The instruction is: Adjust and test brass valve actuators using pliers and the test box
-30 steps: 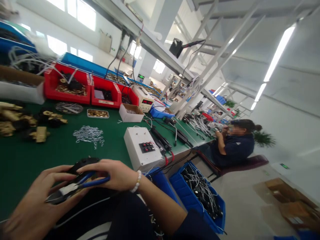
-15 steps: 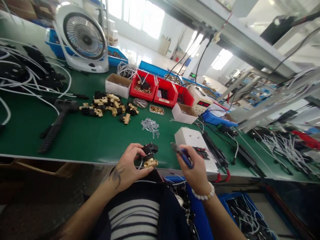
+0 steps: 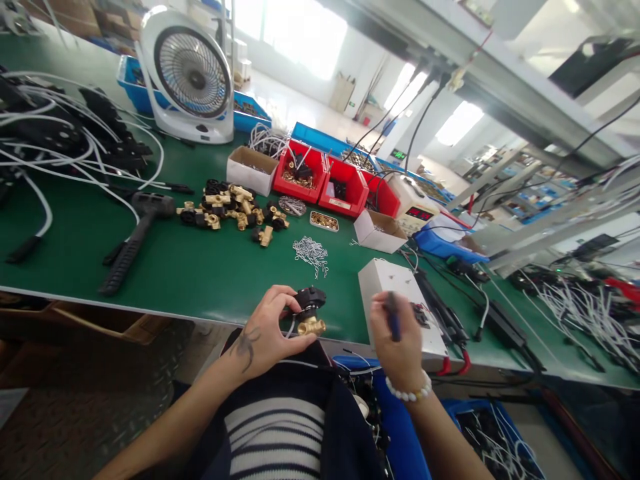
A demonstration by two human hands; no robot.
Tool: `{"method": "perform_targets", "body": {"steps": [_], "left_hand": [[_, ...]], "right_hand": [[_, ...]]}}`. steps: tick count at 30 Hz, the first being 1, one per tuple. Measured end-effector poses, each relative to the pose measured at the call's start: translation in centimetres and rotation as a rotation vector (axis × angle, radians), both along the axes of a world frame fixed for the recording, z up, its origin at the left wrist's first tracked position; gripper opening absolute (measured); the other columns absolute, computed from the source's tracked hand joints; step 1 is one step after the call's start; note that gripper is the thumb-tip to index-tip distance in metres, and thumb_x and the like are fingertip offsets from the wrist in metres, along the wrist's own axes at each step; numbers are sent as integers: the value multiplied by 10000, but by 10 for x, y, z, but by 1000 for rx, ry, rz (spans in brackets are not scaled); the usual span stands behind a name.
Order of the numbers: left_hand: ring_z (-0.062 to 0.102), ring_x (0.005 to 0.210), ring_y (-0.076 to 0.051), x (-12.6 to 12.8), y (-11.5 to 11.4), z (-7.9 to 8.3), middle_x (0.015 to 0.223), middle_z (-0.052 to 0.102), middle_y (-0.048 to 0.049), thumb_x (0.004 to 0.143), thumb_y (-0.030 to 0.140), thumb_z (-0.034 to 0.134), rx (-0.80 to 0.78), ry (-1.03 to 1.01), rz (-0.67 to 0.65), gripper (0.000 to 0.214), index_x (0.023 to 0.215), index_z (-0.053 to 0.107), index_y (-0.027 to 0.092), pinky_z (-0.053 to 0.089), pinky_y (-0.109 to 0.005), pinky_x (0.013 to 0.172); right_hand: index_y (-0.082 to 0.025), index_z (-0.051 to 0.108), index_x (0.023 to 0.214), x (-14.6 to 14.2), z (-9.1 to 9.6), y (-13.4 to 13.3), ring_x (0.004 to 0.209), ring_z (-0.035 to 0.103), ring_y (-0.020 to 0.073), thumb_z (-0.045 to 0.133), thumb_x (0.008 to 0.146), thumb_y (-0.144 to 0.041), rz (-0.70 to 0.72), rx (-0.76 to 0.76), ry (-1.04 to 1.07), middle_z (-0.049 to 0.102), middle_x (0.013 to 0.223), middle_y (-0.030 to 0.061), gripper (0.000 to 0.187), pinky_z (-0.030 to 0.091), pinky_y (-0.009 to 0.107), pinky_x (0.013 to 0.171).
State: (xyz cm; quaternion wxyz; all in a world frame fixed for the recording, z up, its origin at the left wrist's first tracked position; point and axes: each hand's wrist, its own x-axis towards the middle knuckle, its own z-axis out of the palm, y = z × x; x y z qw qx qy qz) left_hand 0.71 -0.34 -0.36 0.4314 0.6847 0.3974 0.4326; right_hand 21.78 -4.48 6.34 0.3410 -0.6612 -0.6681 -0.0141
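Note:
My left hand [image 3: 267,330] grips a black and brass valve part [image 3: 309,312] with a white wire, held at the near edge of the green table [image 3: 200,280]. My right hand [image 3: 397,337] is closed round blue-handled pliers [image 3: 393,319], raised to the right of the valve and just in front of a white switch box [image 3: 400,300]. The two hands are apart. A heap of similar brass and black valves [image 3: 233,208] and a small pile of metal clips [image 3: 311,252] lie farther back on the table.
A white desk fan [image 3: 190,77] stands at the back left beside black parts with white cables [image 3: 65,143]. A black rubber mallet [image 3: 135,240] lies left. Red bins [image 3: 320,175], cardboard boxes [image 3: 379,230] and a meter [image 3: 413,200] line the back. A blue crate [image 3: 495,433] sits below right.
The view swung left from the aisle and a seated co-worker to the bench. My hands parted: the left now holds the valve, and the right turned the pliers upright.

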Motion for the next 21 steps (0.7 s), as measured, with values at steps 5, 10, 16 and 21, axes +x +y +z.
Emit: {"method": "perform_targets", "body": {"steps": [5,10,16,21], "left_hand": [[577,1060,-261,0,0,3,1106,538,-89,665,254,751,-6,8,-13,279,841,543,190,541,-451,895],[570,1072,-266,1,1,3,1123,532,-98,666,259,755,-11,9,-25,284,844,545,188,535,-456,901],[561,1081,-272,1,0,2,1118,532,-95,664,254,755,-9,13,-25,288,841,538,192,516,-480,928],[553,1098,-274,1,1,2,1129,531,-94,665,254,758,-14,15,-31,291,843,536,193,517,-472,924]], "right_hand": [[-206,620,903,0,3,3,610,559,152,480,795,-114,167,-171,-120,610,725,12,199,425,262,584],[-215,558,938,2,-3,2,544,510,143,449,840,-172,-16,-3,-53,555,667,-23,153,413,250,543],[-211,608,879,5,1,2,627,586,162,501,819,-161,82,-110,-121,633,736,14,133,429,258,589],[-207,569,924,4,-6,-1,559,540,155,446,867,-184,-19,-7,-125,590,697,5,137,417,263,558]]}}
